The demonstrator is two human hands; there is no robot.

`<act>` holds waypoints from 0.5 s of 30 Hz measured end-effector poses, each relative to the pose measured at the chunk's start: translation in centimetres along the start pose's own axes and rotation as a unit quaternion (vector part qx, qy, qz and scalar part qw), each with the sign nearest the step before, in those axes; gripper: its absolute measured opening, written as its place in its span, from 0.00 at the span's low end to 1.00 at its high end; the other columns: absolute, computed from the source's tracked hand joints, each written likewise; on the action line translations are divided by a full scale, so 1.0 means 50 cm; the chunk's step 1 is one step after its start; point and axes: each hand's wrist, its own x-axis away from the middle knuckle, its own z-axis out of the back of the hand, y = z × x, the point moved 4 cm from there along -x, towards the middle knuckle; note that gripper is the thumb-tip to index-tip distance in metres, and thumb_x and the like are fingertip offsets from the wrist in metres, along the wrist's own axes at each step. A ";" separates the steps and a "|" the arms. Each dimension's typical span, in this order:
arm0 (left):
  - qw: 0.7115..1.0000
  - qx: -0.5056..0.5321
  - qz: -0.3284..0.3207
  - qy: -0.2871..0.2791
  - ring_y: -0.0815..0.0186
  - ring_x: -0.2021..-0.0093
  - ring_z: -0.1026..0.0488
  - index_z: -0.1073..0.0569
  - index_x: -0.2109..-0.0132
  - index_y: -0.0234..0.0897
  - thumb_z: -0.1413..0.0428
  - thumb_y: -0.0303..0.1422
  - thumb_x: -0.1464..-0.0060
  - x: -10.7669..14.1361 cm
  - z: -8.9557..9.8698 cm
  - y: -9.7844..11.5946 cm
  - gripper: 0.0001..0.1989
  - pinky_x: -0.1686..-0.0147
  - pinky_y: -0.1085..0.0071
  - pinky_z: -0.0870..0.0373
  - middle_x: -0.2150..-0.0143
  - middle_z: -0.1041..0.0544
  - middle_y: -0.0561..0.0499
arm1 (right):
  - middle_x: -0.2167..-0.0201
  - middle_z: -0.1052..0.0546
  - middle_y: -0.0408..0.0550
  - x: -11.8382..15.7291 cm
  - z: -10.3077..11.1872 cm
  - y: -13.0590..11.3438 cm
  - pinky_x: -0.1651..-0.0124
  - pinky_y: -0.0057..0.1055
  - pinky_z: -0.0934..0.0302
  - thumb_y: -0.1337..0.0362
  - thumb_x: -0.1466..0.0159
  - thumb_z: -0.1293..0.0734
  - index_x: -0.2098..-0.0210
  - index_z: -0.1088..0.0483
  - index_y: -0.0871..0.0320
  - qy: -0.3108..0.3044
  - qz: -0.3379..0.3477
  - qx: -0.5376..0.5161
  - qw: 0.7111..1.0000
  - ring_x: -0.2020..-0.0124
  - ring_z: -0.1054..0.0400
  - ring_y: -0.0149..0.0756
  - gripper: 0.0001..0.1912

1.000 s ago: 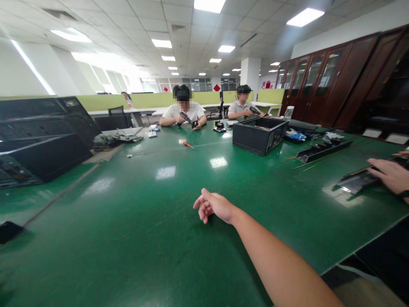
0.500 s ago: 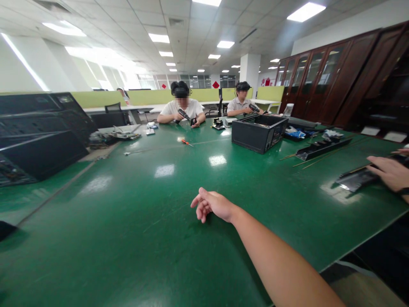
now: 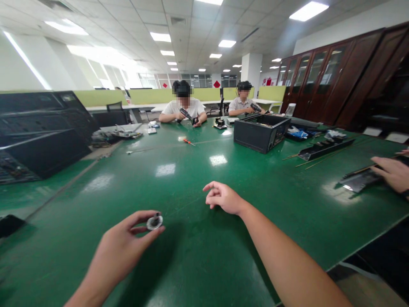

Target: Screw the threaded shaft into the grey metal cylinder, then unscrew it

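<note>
- Silvery round part (image 3: 150,224), pinched in the left hand (image 3: 119,243) above the green tabletop (image 3: 179,179); a light edge grip suits it.
- Right hand (image 3: 227,199) loosely curled, seemingly empty, free for steadying.

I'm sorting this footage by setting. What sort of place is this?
Probably an office with a shared hardware workbench: yellow-green partitions stand in the background, while the large green table bears what looks like an open black computer case.

Round pc (image 3: 155,222) looks shiny metal, tbl (image 3: 198,256) smooth w/ glossy finish, cabinets (image 3: 354,70) polished wood.
</note>
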 end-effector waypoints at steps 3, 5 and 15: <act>0.996 0.023 -0.061 -0.067 0.57 0.61 0.20 0.22 0.54 0.40 0.39 0.44 0.50 -0.063 -0.093 0.056 0.18 0.59 0.63 0.23 0.58 0.18 0.48 | 0.65 0.25 0.43 0.014 -0.001 -0.010 0.65 0.26 0.38 0.74 0.48 0.30 0.51 0.31 0.58 -0.014 0.054 0.153 0.987 0.72 0.32 0.28 0.25; 0.991 0.018 -0.119 -0.061 0.57 0.59 0.22 0.21 0.54 0.41 0.39 0.41 0.49 -0.079 -0.132 0.078 0.16 0.57 0.63 0.24 0.58 0.19 0.48 | 0.62 0.24 0.44 0.022 -0.011 -0.017 0.64 0.28 0.38 0.73 0.48 0.30 0.49 0.30 0.56 -0.021 0.078 0.232 0.969 0.68 0.31 0.30 0.26; 0.989 0.067 -0.133 -0.027 0.62 0.62 0.22 0.23 0.55 0.43 0.37 0.39 0.50 -0.071 -0.163 0.031 0.15 0.59 0.68 0.26 0.60 0.19 0.53 | 0.62 0.23 0.47 0.034 -0.037 -0.044 0.58 0.32 0.37 0.64 0.44 0.26 0.55 0.25 0.56 0.006 0.111 0.364 0.925 0.63 0.30 0.36 0.17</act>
